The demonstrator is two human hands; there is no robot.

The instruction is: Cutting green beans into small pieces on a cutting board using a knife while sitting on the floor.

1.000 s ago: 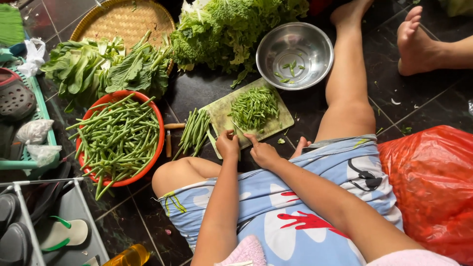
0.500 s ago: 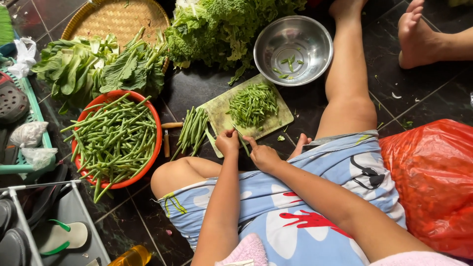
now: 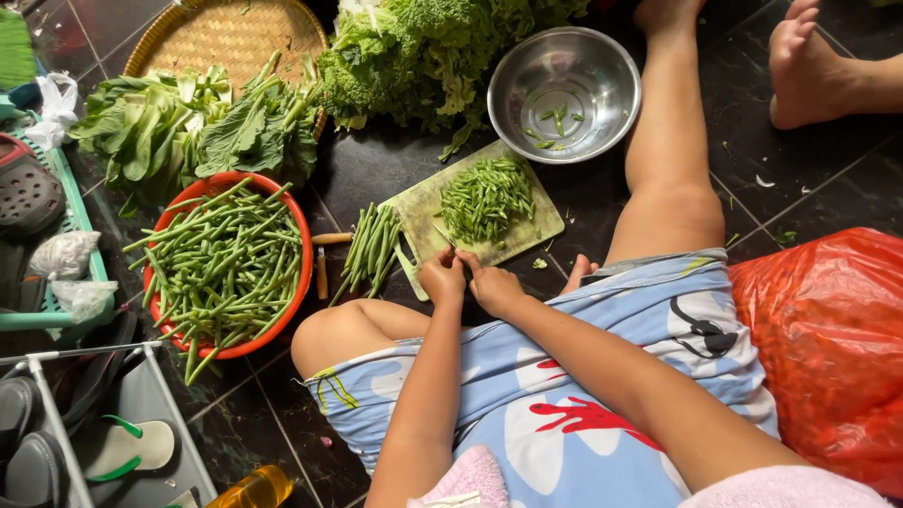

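Here, floor-level setup: red basin [image 3: 299,246] of whole long beans at left; steel bowl [image 3: 564,80] above the green cutting board [image 3: 527,221], which carries chopped beans [image 3: 485,198]. Left hand [image 3: 442,278] and right hand [image 3: 493,285] touching at board's near edge, fingers curled; contents not discernible.

I see my left hand [image 3: 442,279] and right hand [image 3: 493,287] bare, arms uncovered to short pink fuzzy sleeves [image 3: 466,480]. I wear a light-blue dress [image 3: 602,376] with red, white and black prints; legs and feet bare.
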